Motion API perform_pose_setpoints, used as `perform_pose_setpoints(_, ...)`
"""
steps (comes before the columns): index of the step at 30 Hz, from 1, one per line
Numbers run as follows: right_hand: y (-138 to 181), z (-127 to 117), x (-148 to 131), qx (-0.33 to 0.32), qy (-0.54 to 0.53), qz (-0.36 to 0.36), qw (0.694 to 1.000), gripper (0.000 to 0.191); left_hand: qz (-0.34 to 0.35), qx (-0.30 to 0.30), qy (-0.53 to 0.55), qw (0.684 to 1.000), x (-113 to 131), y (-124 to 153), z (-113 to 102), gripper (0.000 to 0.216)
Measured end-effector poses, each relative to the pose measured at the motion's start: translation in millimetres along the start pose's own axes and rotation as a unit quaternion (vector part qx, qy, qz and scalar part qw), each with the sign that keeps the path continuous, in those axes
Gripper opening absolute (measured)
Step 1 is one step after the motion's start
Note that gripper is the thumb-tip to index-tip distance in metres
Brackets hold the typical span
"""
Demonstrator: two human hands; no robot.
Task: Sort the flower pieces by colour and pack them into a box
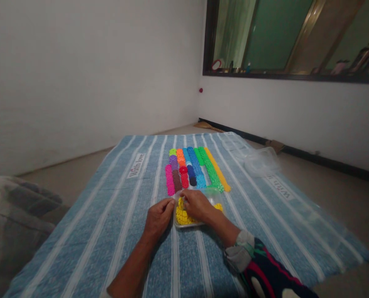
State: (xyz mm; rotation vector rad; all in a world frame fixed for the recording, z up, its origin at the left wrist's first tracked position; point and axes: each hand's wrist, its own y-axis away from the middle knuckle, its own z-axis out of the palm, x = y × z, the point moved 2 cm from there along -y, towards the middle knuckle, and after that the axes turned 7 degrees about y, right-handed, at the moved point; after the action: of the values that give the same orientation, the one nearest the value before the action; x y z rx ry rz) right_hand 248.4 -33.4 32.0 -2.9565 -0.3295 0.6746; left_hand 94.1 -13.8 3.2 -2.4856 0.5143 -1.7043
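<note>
A small clear plastic box (216, 196) holding yellow ring-shaped pieces (182, 215) lies on a blue striped cloth (116, 215). My right hand (197, 204) reaches into the box, fingers curled down onto the yellow pieces; what they pinch is hidden. My left hand (157, 216) rests against the box's left edge with its fingers bent. Just beyond the box lie rows of coloured pieces (194, 167): pink, purple, brown, orange, red, blue, green and a long orange-yellow row.
Several clear plastic containers and lids (260, 162) lie on the cloth at the right. A grey folded fabric (13, 223) sits at the left. White walls meet at the far corner, and a dark-framed window with small items on its ledge (283, 74) is upper right.
</note>
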Motion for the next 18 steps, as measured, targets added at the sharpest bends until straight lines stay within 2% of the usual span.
perform_pose_setpoints(5,25,-19,7,0.095,-0.047,-0.010,0.994,0.030,-0.005,0.000,0.012,1.000,2,0,0,0.030)
perform_pose_setpoints(9,62,-36,31,0.213,-0.090,0.000,0.973,0.019,-0.008,0.000,0.002,1.000,2,-1,-1,0.029)
perform_pose_setpoints(11,84,-40,51,0.269,-0.114,0.035,0.956,0.020,-0.008,-0.001,-0.005,1.000,1,-1,-1,0.029)
perform_pose_setpoints(13,103,-40,73,0.294,-0.134,0.095,0.942,0.020,-0.009,-0.001,-0.011,1.000,1,-1,-1,0.030)
perform_pose_setpoints(16,124,-31,101,0.304,-0.169,0.200,0.916,0.020,-0.016,-0.001,-0.014,1.000,3,-1,0,0.030)
perform_pose_setpoints(18,131,-23,110,0.291,-0.198,0.227,0.908,0.022,-0.022,-0.002,-0.011,1.000,3,-1,1,0.030)
